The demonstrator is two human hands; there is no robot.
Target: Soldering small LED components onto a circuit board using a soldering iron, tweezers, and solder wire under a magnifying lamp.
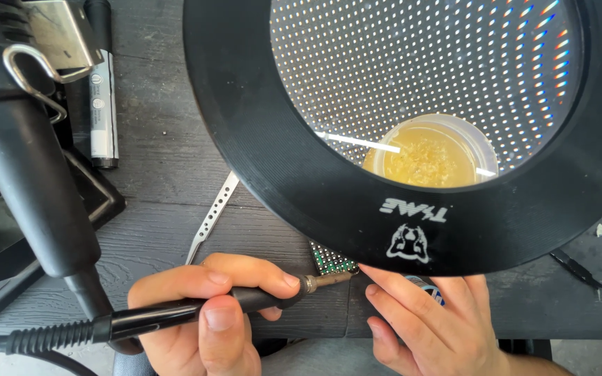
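left hand (pixel 196 313) grips a black soldering iron (pixel 175 317), tip on the green perforated board (pixel 334 262) near the tabletop's front edge. right hand (pixel 430 324), fingers narrowly spread, steadies the board beneath the black ring magnifier (pixel 301 174); tweezers (pixel 212 216) lie behind.

A black soldering iron (pixel 175 317) is lying almost level across the lower frame, its ribbed cord end pointing left and its metal tip pointing right. The tip is reaching the edge of a small green perforated circuit board (pixel 332 261), which is lying flat and mostly hidden under the black magnifier ring.
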